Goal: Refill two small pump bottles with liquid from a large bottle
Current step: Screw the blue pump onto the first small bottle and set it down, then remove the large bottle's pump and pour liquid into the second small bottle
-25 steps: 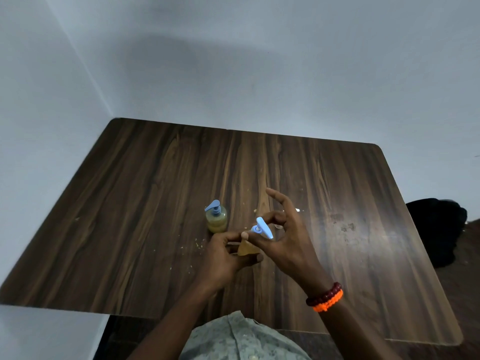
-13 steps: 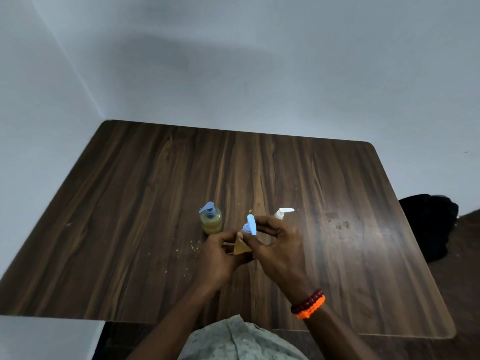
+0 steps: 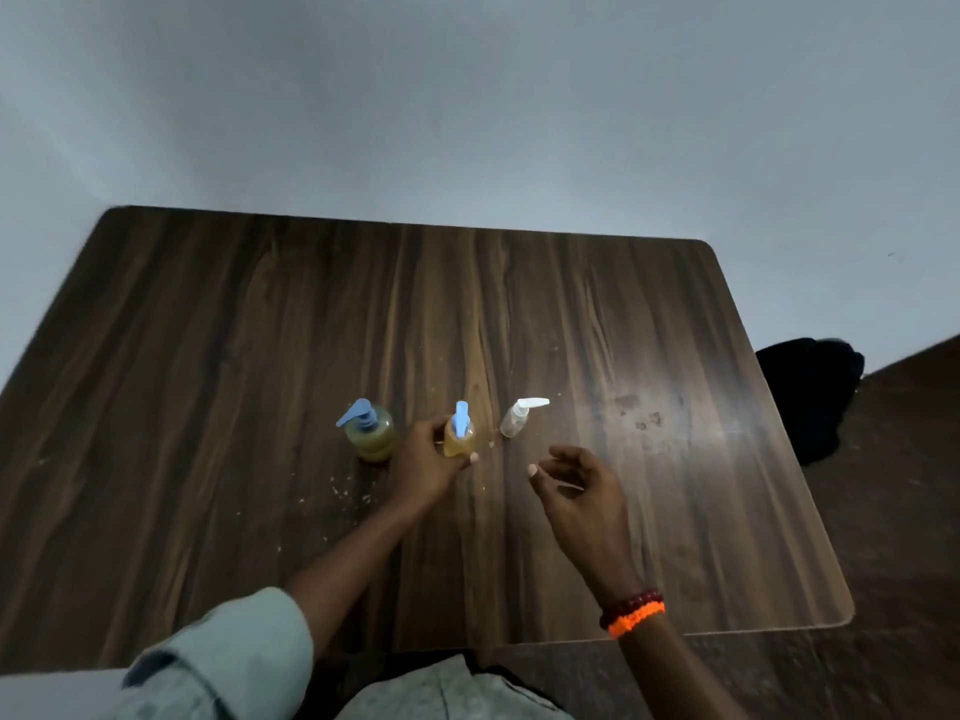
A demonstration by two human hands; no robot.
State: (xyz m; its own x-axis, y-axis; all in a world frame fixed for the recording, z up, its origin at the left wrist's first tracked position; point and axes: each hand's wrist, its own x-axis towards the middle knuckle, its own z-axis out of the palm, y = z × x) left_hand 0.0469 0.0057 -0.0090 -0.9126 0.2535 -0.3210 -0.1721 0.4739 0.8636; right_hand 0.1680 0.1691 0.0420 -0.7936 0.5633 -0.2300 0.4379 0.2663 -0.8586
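Note:
Three pump bottles stand in a row on the dark wooden table (image 3: 208, 407). My left hand (image 3: 423, 467) grips the middle one, a small bottle of amber liquid with a blue pump (image 3: 458, 433), standing upright on the table. To its left stands a rounder bottle of yellow-green liquid with a blue pump (image 3: 370, 433). To its right stands a small clear bottle with a white pump (image 3: 517, 419), which looks empty. My right hand (image 3: 574, 491) hovers over the table to the right of the amber bottle, fingers loosely curled, holding nothing.
Small crumbs or specks lie on the table (image 3: 345, 491) near the bottles, and dried stains (image 3: 641, 415) mark the surface to the right. A black bundle (image 3: 810, 392) lies on the floor past the table's right edge. Walls close the far and left sides.
My right hand has let go of the blue pump and drawn back to the right. The amber bottle now stands on the table in my left hand. The camera view has shifted.

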